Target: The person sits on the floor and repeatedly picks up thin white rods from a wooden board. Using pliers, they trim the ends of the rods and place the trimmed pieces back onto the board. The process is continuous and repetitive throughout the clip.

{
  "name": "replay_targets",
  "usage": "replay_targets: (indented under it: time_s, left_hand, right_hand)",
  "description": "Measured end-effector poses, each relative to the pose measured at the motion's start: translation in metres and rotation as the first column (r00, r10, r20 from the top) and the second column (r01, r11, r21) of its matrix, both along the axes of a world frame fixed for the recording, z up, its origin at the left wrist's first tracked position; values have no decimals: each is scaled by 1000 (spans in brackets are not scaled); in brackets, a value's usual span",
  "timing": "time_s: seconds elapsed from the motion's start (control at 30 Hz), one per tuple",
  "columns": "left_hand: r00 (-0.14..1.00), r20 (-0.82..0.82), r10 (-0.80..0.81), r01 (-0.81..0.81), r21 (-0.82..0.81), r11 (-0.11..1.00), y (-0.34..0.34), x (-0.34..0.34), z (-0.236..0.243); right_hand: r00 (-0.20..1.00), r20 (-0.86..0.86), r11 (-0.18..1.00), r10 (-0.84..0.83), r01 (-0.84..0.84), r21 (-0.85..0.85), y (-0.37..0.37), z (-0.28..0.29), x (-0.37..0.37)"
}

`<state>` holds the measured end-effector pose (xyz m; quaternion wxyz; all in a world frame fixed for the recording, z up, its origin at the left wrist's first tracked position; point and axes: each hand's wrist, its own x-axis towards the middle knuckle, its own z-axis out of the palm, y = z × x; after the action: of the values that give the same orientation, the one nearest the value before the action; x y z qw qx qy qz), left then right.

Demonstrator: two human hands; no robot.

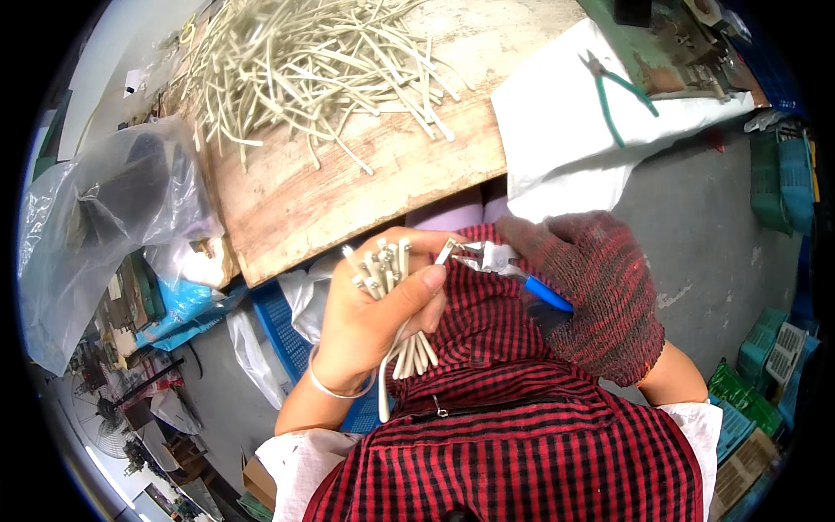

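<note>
My left hand (pixel 383 300) is bare, with a bracelet at the wrist, and closed round a bundle of cream-coloured cords (pixel 413 355) with small metal ends. Between thumb and forefinger it pinches one cord whose metal end (pixel 447 250) points up. My right hand (pixel 600 291), in a dark red and black knitted glove, grips pliers (pixel 497 258) with blue handles. Their jaws are parted and point at that metal end; whether they touch it I cannot tell. Both hands are above my red and black checked apron (pixel 513 444).
A large heap of cream cords (pixel 304 61) lies on the wooden table (pixel 304 204) ahead. Green-handled pliers (pixel 609 91) rest on white sheeting (pixel 548 130) at the right. A plastic bag (pixel 130 226) hangs at the left, and several crates (pixel 748 396) stand on the floor at the right.
</note>
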<state>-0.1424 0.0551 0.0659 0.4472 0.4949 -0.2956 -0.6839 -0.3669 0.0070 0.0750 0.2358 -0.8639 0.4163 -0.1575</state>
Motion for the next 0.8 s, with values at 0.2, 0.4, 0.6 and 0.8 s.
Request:
replay_targets:
  time_s: [0.2, 0.4, 0.6, 0.8]
  left_hand:
    - [1000, -19, 6, -5, 44, 999, 1, 2, 8]
    - [996, -71, 52, -41, 138, 990, 1, 1, 14]
    - [967, -25, -252, 250, 265, 931, -5, 15, 27]
    - [922, 92, -376, 340, 273, 900, -6, 11, 30]
  right_hand:
    - [999, -30, 998, 19, -21, -62, -6, 16, 11]
    - [980, -177, 989, 96, -115, -98, -1, 27, 14]
    - [928, -286, 837, 238, -346, -425, -16, 11, -16]
    - [925, -252, 770, 284, -377, -515, -24, 10, -14]
